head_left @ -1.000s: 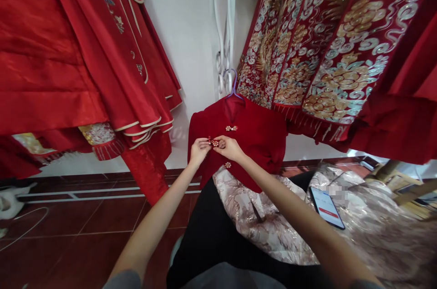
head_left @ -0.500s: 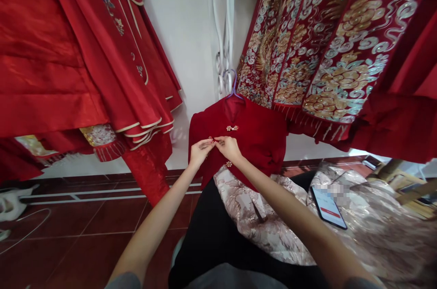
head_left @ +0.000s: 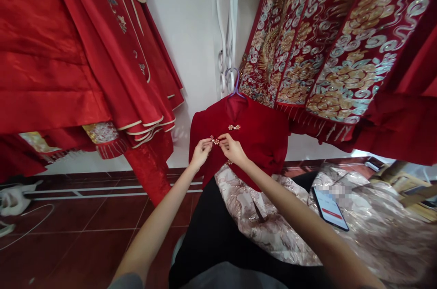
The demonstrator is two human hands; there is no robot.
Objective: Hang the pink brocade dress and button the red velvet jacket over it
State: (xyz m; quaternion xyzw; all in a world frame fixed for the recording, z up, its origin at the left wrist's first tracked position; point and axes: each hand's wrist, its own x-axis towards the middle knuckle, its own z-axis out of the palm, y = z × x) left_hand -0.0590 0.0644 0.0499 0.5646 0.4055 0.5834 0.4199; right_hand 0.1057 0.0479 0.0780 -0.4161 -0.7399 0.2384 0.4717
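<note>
A dark red velvet jacket (head_left: 262, 132) hangs by a purple hanger (head_left: 235, 86) in front of me. Partway down its front, a beaded flower-shaped frog clasp (head_left: 215, 141) shows between my two hands. My left hand (head_left: 201, 152) pinches the clasp's left side, and my right hand (head_left: 233, 149) pinches its right side. Whether the two halves are joined I cannot tell. Above sits another beaded clasp (head_left: 234, 127), which looks fastened. A third clasp near the jacket's lower front is partly hidden by my right wrist.
Red embroidered garments (head_left: 136, 75) hang at the left, and a heavily beaded one (head_left: 327, 52) at the right. Pale brocade fabric (head_left: 273, 234) covers part of my lap, with a phone (head_left: 330, 209) on it. A white rack base (head_left: 102, 191) crosses the tiled floor.
My hands have drawn slightly apart, so the beaded clasp between them is now visible. Both still have their fingertips on it. The view has shifted a little.
</note>
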